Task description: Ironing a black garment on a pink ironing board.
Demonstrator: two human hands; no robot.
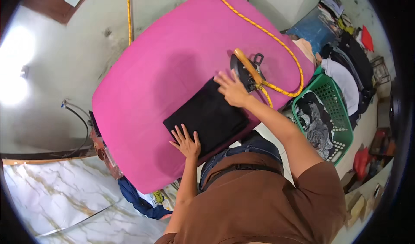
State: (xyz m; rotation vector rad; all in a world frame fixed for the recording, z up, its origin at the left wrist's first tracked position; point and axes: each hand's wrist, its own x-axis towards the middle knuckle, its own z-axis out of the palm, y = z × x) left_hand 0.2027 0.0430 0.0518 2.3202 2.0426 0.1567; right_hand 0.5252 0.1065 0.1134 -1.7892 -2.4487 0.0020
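A folded black cloth point(207, 114) lies flat on a table with a pink cover point(139, 91), near the edge closest to me. My left hand point(187, 143) rests with spread fingers on its lower left part. At its upper right corner is my right hand point(232, 90), fingers apart, holding nothing. Just beyond that hand, an iron with a wooden handle point(248, 65) sits on the pink cover, its dark body partly hidden. A yellow cord point(275, 38) runs from the iron in a loop across the table's right side.
A green plastic basket point(348, 137) with crumpled clothes stands right of the table. Piled garments point(345, 68) and a blue container point(313, 28) are behind it. More cloths point(139, 198) hang or lie below the table's lower left edge. A marble-patterned surface point(58, 192) fills the lower left.
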